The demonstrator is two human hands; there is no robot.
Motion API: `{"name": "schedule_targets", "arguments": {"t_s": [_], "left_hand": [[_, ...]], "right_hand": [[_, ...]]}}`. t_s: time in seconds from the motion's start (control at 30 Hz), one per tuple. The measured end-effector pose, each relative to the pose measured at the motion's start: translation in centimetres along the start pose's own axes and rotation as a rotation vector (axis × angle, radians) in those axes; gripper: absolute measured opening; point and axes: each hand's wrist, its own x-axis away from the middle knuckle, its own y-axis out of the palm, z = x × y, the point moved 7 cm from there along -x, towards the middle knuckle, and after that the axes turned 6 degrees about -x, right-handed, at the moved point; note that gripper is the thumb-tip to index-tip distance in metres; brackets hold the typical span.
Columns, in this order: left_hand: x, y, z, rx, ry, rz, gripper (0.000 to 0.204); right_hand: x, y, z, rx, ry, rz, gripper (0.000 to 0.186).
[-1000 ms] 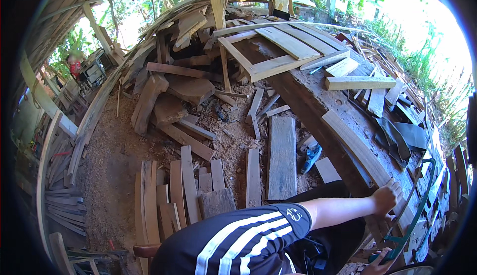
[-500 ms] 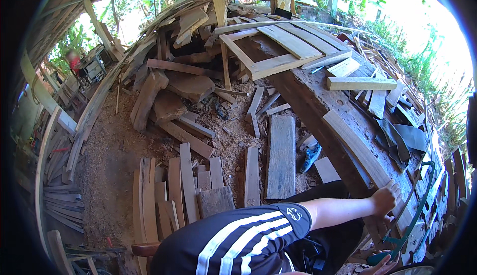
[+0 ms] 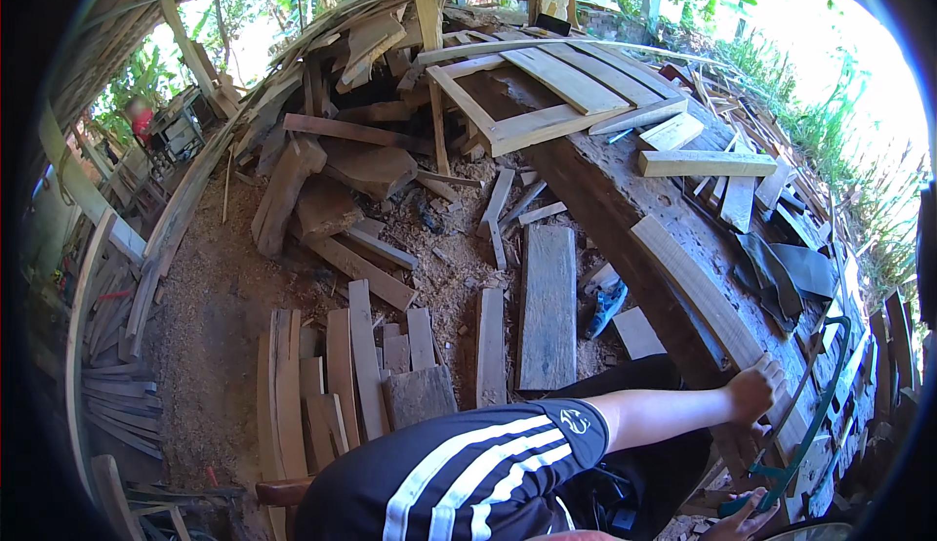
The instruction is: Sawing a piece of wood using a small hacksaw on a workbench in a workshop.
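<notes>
My left hand (image 3: 753, 392) is closed over a long wooden plank (image 3: 698, 292) and presses it onto the heavy bench (image 3: 610, 194). The arm, in a dark sleeve with white stripes, reaches across from the lower middle. At the lower right, my right hand (image 3: 747, 519) is partly cut off by the lower edge. Its fingers curl at the handle end of a green-framed bow saw (image 3: 832, 406). The frame of the saw stands on the far right side of the plank, beside my left hand. Whether the blade touches the wood is hard to see.
A slatted wooden frame (image 3: 547, 131) lies on the bench's far end, near a short board (image 3: 708, 164) and dark sheet pieces (image 3: 766, 277). Planks (image 3: 366, 355) and a wide board (image 3: 548, 307) lie left. Logs (image 3: 327, 207) are piled behind. Far left stands a person in red (image 3: 142, 123).
The view has shifted slightly, moving the scene a little leftward. My right hand and the saw's handle end sit a touch higher. My left hand keeps its hold on the plank.
</notes>
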Motion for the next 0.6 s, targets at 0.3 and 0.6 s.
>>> {"name": "schedule_targets", "arguments": {"t_s": [0.3,0.6], "left_hand": [[-0.1,1.2,-0.2,0.044,-0.013,-0.061,0.104],[0.4,0.8,-0.2,-0.069,0.035,0.192,0.09]], "right_hand": [[-0.2,-1.8,0.4,0.036,-0.057,0.045,0.045],[-0.2,-3.0,2.1,0.075,-0.098,0.065,0.04]]}}
